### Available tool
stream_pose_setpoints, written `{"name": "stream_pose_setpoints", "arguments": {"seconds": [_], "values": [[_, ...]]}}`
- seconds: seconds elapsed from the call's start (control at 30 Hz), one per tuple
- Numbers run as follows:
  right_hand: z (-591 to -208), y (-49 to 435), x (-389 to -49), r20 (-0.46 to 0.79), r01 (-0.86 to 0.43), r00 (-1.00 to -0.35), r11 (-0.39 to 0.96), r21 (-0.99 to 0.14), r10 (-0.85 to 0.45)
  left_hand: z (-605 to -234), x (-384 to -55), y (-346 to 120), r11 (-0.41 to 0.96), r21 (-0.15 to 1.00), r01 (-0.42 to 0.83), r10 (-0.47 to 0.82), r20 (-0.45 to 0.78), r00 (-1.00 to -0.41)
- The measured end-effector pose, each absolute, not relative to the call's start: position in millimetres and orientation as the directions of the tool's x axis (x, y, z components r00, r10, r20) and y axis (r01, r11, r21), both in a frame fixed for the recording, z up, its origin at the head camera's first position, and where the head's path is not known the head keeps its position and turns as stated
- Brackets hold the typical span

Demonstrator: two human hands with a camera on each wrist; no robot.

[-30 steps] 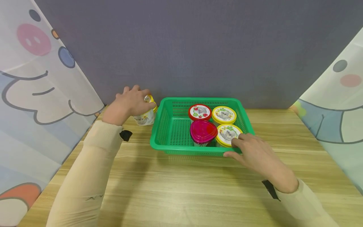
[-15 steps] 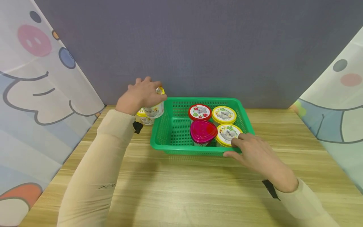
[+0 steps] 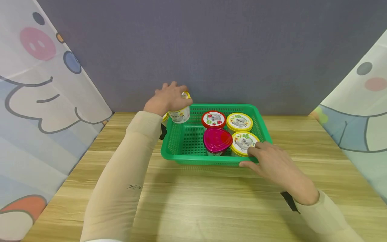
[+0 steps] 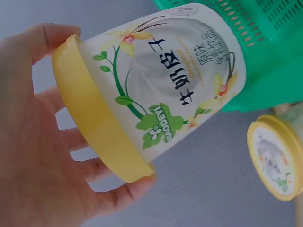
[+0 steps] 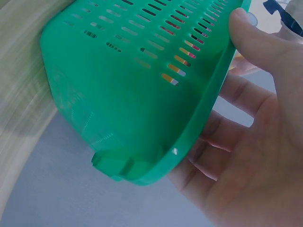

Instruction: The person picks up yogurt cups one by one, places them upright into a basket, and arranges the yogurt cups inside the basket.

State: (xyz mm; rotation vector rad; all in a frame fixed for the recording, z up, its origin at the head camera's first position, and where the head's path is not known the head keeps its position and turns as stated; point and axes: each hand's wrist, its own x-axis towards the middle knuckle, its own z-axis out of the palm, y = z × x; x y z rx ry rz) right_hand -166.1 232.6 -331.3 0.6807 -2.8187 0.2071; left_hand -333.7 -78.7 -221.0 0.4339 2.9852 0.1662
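Note:
My left hand [image 3: 169, 98] grips a white yogurt tub [image 3: 180, 115] by its yellow lid, above the left end of the green basket [image 3: 208, 160]. In the left wrist view, that tub [image 4: 165, 80] shows a vanilla-flower print, with thumb and fingers spread round the lid's rim. My right hand [image 3: 273, 164] holds the basket's front right rim, thumb on the outside and fingers reaching over. Inside the basket stand two yellow-lidded tubs [image 3: 239, 122] on the right, a red-lidded tub [image 3: 213, 119] and a tub with a rounded-triangle magenta lid [image 3: 217, 140].
Another yellow-lidded tub [image 4: 272, 158] stands left of the basket, mostly hidden behind my left wrist in the head view. A grey wall [image 3: 211, 50] rises right behind the basket. Cartoon-print panels [image 3: 39, 84] flank the wooden table [image 3: 205, 201] on both sides.
My left hand has lifted the yogurt tub from the table left of the basket and carried it rightward over the basket's left rim. My right hand has stayed on the rim.

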Motion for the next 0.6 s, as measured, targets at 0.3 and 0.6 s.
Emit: {"name": "stream_pose_setpoints", "arguments": {"seconds": [0.3,0.6], "values": [[-330,232,-165,0.249,-0.462,-0.867,0.884,-0.077,-0.431,-236,-341,-68,0.944,0.128,0.304,0.316,-0.086,-0.945],[-329,232,-164,0.240,-0.457,-0.872,0.886,-0.084,-0.427,-255,-351,-63,0.927,0.118,0.355,0.367,-0.095,-0.925]]}}
